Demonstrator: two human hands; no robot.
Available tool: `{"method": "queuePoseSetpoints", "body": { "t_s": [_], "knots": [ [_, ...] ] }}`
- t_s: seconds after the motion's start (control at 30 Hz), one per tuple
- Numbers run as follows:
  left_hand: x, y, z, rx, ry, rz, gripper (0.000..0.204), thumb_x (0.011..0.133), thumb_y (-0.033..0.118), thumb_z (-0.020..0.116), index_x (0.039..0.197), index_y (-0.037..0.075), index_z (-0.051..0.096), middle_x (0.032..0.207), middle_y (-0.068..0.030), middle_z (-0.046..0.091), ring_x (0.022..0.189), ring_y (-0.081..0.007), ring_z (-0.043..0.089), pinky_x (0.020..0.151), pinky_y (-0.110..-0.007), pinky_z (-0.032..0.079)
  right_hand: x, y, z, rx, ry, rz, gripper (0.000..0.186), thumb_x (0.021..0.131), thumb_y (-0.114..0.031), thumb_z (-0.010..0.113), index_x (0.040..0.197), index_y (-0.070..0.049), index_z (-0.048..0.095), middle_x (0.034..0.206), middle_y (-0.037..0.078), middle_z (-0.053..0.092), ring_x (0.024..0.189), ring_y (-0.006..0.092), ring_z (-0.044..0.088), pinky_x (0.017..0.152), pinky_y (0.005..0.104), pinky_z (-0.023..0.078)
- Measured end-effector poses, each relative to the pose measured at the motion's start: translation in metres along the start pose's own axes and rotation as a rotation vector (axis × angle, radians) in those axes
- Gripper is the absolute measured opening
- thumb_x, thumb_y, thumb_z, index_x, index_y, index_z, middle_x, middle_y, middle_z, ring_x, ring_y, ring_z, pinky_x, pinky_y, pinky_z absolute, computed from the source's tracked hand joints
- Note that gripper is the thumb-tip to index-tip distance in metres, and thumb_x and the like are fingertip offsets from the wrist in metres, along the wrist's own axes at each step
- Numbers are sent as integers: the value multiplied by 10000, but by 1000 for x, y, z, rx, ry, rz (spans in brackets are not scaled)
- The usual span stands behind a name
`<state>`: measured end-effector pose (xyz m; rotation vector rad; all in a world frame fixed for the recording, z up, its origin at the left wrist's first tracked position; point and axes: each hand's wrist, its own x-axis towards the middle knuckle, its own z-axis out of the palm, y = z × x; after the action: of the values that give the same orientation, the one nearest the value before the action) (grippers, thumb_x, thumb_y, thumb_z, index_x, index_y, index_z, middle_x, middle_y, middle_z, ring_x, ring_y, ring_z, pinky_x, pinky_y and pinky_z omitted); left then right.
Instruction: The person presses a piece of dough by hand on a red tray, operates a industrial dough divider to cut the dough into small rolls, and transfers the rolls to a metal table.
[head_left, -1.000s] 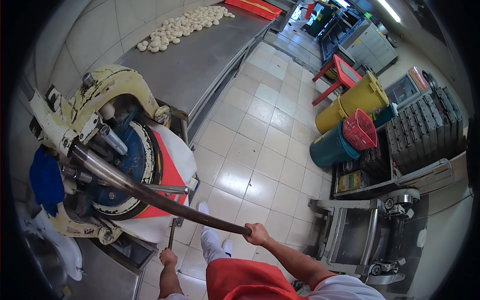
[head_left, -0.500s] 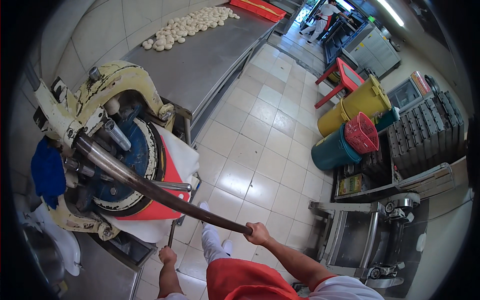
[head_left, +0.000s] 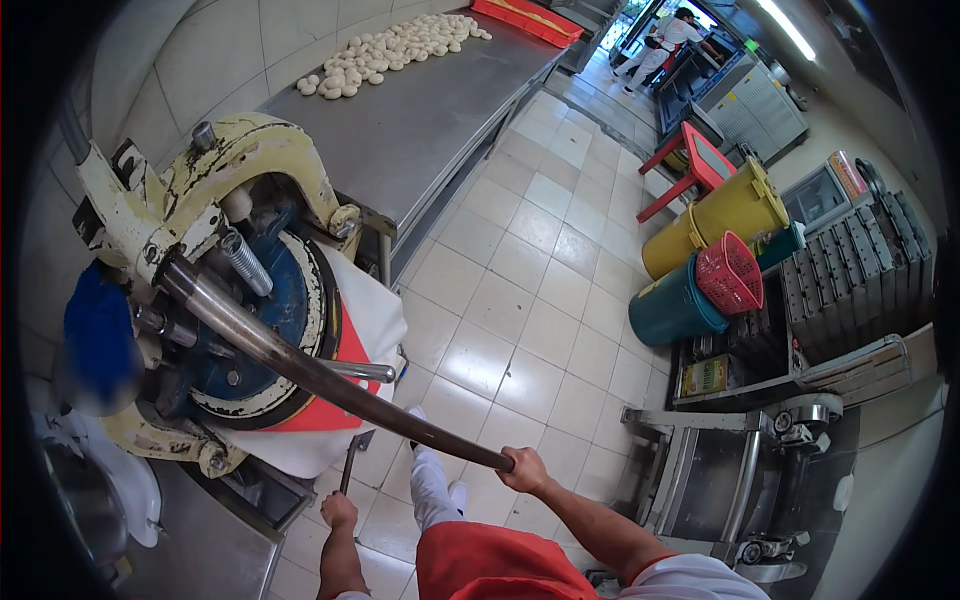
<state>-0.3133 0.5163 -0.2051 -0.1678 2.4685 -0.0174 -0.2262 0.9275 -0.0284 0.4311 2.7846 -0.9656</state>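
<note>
My right hand (head_left: 522, 470) is wrapped round the end of a long, curved dark metal lever (head_left: 345, 395), which reaches back to the upper arm of a worn cream-and-blue dough press (head_left: 262, 150) on my left. Lower down, my left hand (head_left: 340, 511) grips a thin metal rod (head_left: 349, 467) at the near side of the machine. A shorter bright steel handle (head_left: 362, 371) sticks out beneath the big lever. Under the round blue head lies a red sheet (head_left: 349, 345) with white cloth (head_left: 378, 297) around it. What lies below the head is hidden.
Many dough balls (head_left: 375, 60) lie on a steel table (head_left: 420, 120) beyond the press. A blue cloth (head_left: 98, 340) hangs at its left. To the right stand bins (head_left: 675, 305), a red basket (head_left: 728, 272), stacked pans (head_left: 840, 255) and a roller machine (head_left: 710, 480). A person (head_left: 665, 50) works far back.
Both hands keep their grips, and the lever holds nearly the same angle. The view has shifted slightly. The blue cloth's lower part is now blurred. The far person stands more upright.
</note>
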Motion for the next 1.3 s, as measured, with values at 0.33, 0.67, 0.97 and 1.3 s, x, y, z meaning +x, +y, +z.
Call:
{"method": "queuePoseSetpoints", "body": {
  "t_s": [0.33, 0.67, 0.97, 1.3],
  "knots": [
    [2, 1, 0, -16, 6, 9, 177, 748, 94, 687, 920, 49, 676, 970, -177, 688, 943, -333, 678, 829, -408, 552, 3, -4, -5, -3, -25, 23, 194, 709, -188, 696, 725, -66, 547, 631, 167, 599, 646, 402, 611, 589, 469, 490],
    [10, -21, 35, 51, 54, 27, 133, 821, 158, 619, 924, 80, 649, 930, -144, 692, 909, -321, 678, 793, -426, 547, 3, 1, 9, 15, 7, -11, 223, 701, -192, 711, 705, -76, 521, 605, 184, 563, 612, 416, 582, 556, 480, 470],
    [8, 1, -4, 11, -33, -32, 141, 816, 101, 612, 939, 57, 667, 944, -156, 705, 908, -316, 694, 786, -405, 569, 5, 3, 14, 29, 57, -47, 191, 684, -133, 690, 682, -57, 515, 589, 183, 549, 570, 410, 572, 539, 455, 469],
    [14, 1, 2, 26, 59, 21, 112, 810, 108, 598, 879, 77, 681, 896, -147, 705, 879, -314, 697, 769, -400, 568, 2, 8, 11, 32, 57, -59, 152, 666, -91, 665, 717, -50, 527, 624, 181, 543, 604, 415, 558, 564, 445, 455]
  ]
}}
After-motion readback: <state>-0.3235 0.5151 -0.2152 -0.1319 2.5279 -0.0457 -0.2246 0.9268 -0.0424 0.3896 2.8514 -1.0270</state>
